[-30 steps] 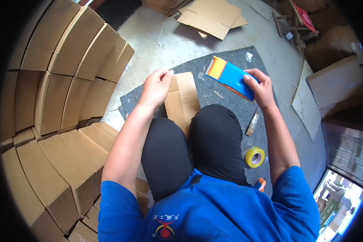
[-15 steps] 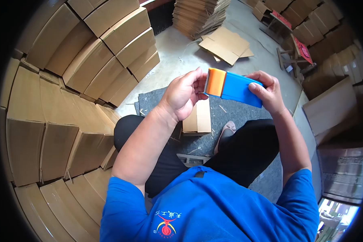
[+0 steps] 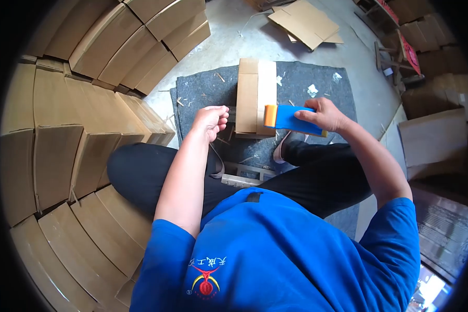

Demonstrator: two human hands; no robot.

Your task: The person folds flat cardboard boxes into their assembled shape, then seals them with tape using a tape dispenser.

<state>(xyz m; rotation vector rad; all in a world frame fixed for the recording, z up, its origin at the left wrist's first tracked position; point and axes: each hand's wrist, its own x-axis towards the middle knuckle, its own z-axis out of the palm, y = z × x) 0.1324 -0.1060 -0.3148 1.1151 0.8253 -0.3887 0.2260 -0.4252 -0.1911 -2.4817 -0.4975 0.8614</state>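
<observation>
The right hand [image 3: 325, 114] is gripping the blue tape dispenser [image 3: 291, 118] at the near end of the cardboard box [image 3: 255, 96] on the mat; the left hand [image 3: 211, 118], loosely curled and seemingly empty, is hovering left — keeping steady pressure along the seam should help

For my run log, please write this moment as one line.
right hand: holds tape dispenser at box | left hand: fist beside box, not touching | box: on mat | stacked cartons on left

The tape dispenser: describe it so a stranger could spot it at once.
Start at the grey mat on the concrete floor, then the upright cardboard box on it. The tape dispenser is at that box's near right edge, in the right hand: the only blue-and-orange thing among brown cardboard.
</observation>
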